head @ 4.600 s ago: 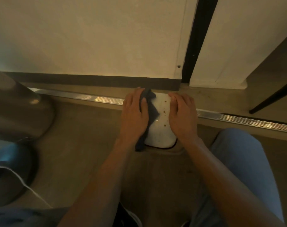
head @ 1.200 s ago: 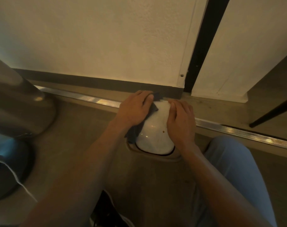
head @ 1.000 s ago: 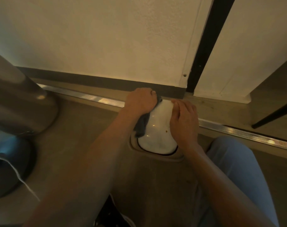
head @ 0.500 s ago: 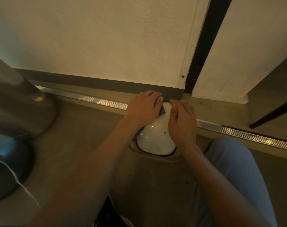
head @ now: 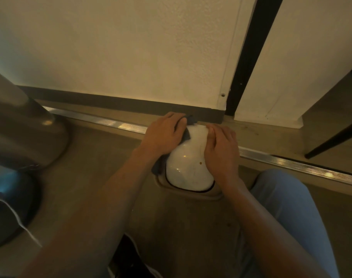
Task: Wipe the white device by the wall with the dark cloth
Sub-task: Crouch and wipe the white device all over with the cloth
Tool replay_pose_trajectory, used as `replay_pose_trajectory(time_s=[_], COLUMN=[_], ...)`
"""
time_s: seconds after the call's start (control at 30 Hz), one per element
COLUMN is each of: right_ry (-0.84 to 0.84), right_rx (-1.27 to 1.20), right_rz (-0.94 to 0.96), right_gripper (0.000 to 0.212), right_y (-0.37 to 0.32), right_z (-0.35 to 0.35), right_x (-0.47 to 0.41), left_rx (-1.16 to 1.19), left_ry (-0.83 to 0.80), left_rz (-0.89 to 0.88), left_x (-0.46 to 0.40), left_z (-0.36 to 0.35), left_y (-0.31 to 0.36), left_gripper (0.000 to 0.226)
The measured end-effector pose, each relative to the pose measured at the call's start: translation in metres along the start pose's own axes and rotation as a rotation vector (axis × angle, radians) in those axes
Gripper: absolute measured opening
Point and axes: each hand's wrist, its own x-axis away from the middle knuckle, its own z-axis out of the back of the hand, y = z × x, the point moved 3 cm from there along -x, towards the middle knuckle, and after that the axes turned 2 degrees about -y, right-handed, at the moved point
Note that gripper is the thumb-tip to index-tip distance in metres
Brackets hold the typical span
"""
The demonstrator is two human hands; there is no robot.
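The left hand (head: 164,135), pressing the dark grey cloth (head: 186,133), has slid back onto the glossy white domed device's (head: 188,167) far-left shoulder — wiping continues; the right hand (head: 221,151) lies flat, steadying it.

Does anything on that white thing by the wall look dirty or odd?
One small brown speck sits on the white device, beside the right hand. The left hand presses the dark cloth on its far left side. Nothing looks cracked or spilled.
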Motion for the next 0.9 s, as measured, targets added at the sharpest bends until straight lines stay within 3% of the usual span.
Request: replay_pose_trajectory(time_s=[0.1, 0.3, 0.43, 0.5, 0.67, 0.73, 0.83, 0.9], right_ry=[-0.021, 0.007, 0.002, 0.011, 0.043, 0.024, 0.009, 0.003], right_rx=[0.013, -0.004, 0.009, 0.013, -0.008, 0.001, 0.006, 0.005], right_rz=[-0.004, 0.021, 0.0, 0.009, 0.037, 0.031, 0.023, 0.015], right_gripper=[0.032, 0.03, 0.026, 0.026, 0.021, 0.023, 0.028, 0.027], right_y=[0.001, -0.001, 0.0, 0.001, 0.002, 0.002, 0.003, 0.003], right_z=[-0.001, 0.001, -0.001, -0.002, 0.0, -0.001, -0.003, -0.002], right_x=[-0.001, 0.0, -0.001, -0.001, 0.0, 0.001, -0.001, -0.001], left_rx=[-0.058, -0.024, -0.038, -0.088, -0.094, -0.046, -0.071, -0.143], left_ry=[-0.089, 0.102, -0.006, -0.058, 0.092, 0.066, -0.015, -0.031], left_rz=[0.186, -0.168, 0.153, 0.197, -0.151, -0.076, 0.191, 0.168], left_x=[-0.021, 0.014, -0.008, -0.019, 0.011, 0.016, -0.009, -0.017], left_z=[-0.005, -0.001, -0.003, -0.007, -0.007, -0.005, -0.008, -0.011], left_y=[-0.001, 0.018, -0.002, 0.008, 0.026, 0.011, 0.0, 0.015], left_gripper=[0.037, 0.036, 0.037, 0.037, 0.036, 0.038, 0.039, 0.039])
